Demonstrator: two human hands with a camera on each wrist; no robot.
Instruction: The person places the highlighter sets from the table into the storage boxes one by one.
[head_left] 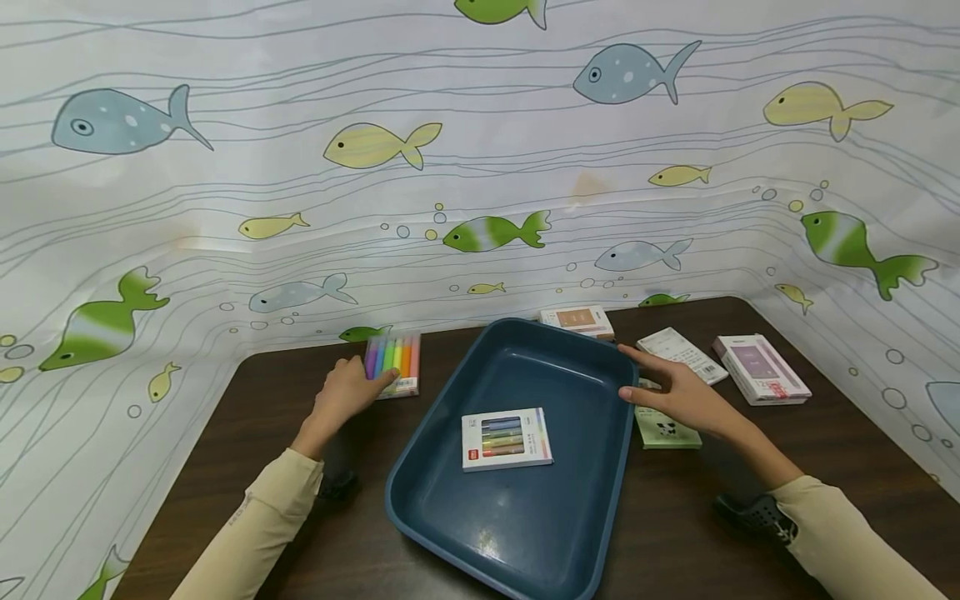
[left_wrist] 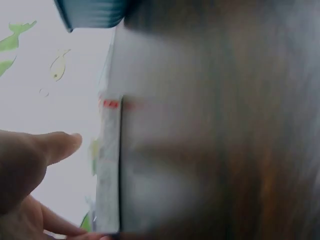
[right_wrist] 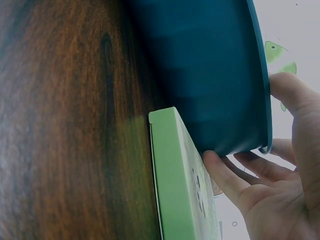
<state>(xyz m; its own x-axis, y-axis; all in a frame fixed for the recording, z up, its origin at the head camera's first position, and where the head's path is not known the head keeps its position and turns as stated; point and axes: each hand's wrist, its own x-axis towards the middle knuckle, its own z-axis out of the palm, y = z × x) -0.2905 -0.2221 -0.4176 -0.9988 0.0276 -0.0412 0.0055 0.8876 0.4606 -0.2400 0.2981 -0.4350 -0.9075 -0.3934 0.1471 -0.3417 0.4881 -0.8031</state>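
My left hand (head_left: 347,390) touches the left edge of a clear pack of colourful markers (head_left: 395,360) at the table's back. In the left wrist view, the thumb (left_wrist: 62,145) stands apart from the pack's side (left_wrist: 107,170), while fingertips meet its lower end. My right hand (head_left: 678,393) holds the far right corner of a dark blue tray (head_left: 517,550), thumb at the rim and other fingers against the outer wall (right_wrist: 215,80). Inside the tray lies a white windowed box of coloured sticks (head_left: 507,440).
Right of the tray lies a green box (head_left: 667,432) with a panda picture. Behind and beyond are a white box with a brown panel (head_left: 577,321), a white printed box (head_left: 681,354) and a purple-and-white box (head_left: 761,371). Fish-patterned sheeting (head_left: 480,183) surrounds the dark wooden table (head_left: 682,533).
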